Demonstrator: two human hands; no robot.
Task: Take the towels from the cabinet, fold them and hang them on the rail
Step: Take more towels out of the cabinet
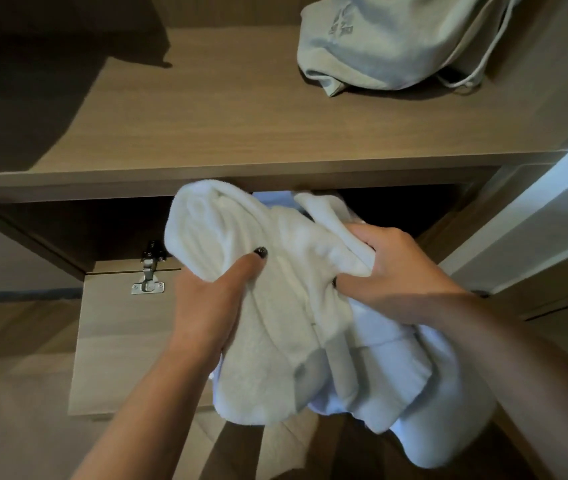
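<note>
Below shelf [241, 188] | both hands grip white towels [293, 306]

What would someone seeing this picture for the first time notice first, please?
A bundle of white towels fills the centre, gripped by the left hand and the right hand in front of the dark cabinet opening. On the wooden shelf above, at the upper right, lies a grey drawstring bag.

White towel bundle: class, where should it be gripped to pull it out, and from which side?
Grip the bunched upper folds of the white towel bundle, as the left hand and right hand do, coming from the open front below the wooden shelf. The loose lower part hangs and offers no firm hold.
</note>
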